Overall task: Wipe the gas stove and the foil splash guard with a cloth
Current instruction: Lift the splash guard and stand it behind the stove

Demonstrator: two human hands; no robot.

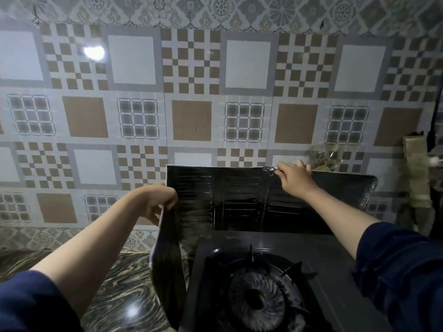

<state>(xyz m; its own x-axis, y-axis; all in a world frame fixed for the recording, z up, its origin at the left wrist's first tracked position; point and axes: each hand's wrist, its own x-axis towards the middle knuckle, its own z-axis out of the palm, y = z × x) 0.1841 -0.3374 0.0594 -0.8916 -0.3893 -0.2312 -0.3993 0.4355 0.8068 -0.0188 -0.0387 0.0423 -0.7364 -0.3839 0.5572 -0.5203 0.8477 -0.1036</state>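
Item 1: dark, shiny, ribbed foil splash guard (pixel 239 200), folded into panels, standing at the far edge of the stove against the patterned wall tiles (pixel 191 92), with 1 side panel (pixel 167 259) coming forward along the stove's left flank.

Item 2: black gas stove (pixel 335 259) with 1 round burner (pixel 259 300) and pan supports, near centre, on the marbled brown worktop (pixel 115 283).

Item 3: left hand (pixel 160 200), fingers curled round the top edge of the left side panel, gripping it.

Item 4: right hand (pixel 294 178), fingers hooked over the guard's far top edge right of centre, holding it.

Item 5: cloth, not visible.

Step in hand, as judged: shifting or steadying the guard; wiping does not appear to be under way. Next move calls for freeing 1 hand to fetch a cloth while the other braces the thin foil, which would likely buckle under pressure.
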